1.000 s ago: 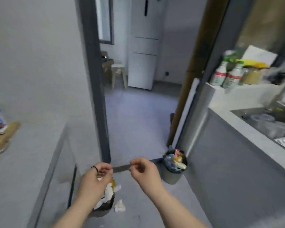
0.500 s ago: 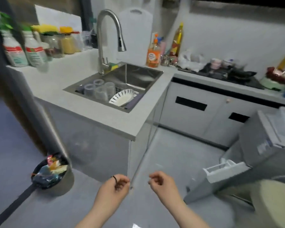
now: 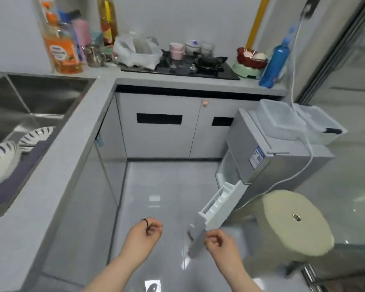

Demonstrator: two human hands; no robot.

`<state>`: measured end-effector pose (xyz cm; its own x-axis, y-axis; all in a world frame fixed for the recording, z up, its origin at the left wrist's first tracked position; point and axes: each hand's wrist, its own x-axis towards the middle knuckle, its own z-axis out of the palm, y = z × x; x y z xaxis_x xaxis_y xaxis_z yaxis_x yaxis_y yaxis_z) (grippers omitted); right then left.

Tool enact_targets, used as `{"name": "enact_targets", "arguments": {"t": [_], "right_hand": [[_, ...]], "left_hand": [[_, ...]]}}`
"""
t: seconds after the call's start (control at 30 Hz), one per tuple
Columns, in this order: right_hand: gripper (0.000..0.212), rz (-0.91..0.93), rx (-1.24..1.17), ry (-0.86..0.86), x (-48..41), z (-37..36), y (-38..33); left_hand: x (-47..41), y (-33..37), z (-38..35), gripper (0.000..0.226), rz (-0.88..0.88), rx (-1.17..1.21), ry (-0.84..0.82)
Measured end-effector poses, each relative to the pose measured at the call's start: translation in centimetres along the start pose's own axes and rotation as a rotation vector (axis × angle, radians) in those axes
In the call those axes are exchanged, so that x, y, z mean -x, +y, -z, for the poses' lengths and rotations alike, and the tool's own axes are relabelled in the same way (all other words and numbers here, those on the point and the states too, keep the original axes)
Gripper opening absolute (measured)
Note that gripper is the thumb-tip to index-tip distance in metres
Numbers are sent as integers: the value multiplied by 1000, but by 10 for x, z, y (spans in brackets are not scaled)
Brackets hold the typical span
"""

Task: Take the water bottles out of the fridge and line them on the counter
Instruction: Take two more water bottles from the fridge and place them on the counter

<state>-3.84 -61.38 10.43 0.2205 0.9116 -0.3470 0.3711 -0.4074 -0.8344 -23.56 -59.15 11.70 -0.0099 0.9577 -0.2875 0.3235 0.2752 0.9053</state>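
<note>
Showing: small fridge, door ajar, beside counter
Hands: left hand and right hand loosely curled, empty
Bottles: unseen; probably heavy, slippery; grip mid-body

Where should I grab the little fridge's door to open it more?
Hold the mini fridge door by its free outer edge, coming from the right hand side. It already hangs ajar, that edge swung towards you, so it looks easiest to reach.

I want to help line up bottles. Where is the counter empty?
The bare part is the grey counter strip running between the sink and the cabinets. The back is crowded: orange bottle, plastic bag, stove and blue bottle.
</note>
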Motion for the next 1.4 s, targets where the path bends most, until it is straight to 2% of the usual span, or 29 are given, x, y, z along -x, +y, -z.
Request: {"name": "enact_targets", "arguments": {"t": [0.13, 0.4, 0.63, 0.67, 0.77, 0.83, 0.97, 1.07, 1.17, 1.27, 1.4], "right_hand": [[39, -59, -40, 126, -66, -9, -19], [44, -240, -77, 270, -176, -12, -29], [47, -260, -120, 300, -334, -6, -52], [43, -282, -133, 311, -354, -5, -53], [12, -346, -137, 273, -424, 0, -46], [13, -369, -159, 294, -461, 4, -37], [22, -390, -200, 395, -520, 6, 2], [38, -434, -247, 509, -568, -5, 48], [30, -490, -323, 659, -619, -19, 102], [11, -490, -397, 841, -670, -29, 164], [16, -436, -476, 1070, -720, -26, 226]], "left_hand": [[-89, 21, 8, 33, 22, -17, -67], [-219, 39, 12, 35, 57, -80, -166], [-362, 62, 2, 38, 68, -141, -159], [-377, 68, -2, 37, 56, -150, -153], [-435, 85, -27, 32, 45, -211, -241], [-476, 88, -51, 28, 25, -219, -281], [-555, 72, -120, 32, -35, -251, -416], [-612, 40, -182, 35, -110, -219, -522], [-667, -2, -243, 34, -118, -129, -605], [-718, -60, -304, 33, -154, -63, -671], [-756, -120, -365, 28, -270, -40, -768]]}}
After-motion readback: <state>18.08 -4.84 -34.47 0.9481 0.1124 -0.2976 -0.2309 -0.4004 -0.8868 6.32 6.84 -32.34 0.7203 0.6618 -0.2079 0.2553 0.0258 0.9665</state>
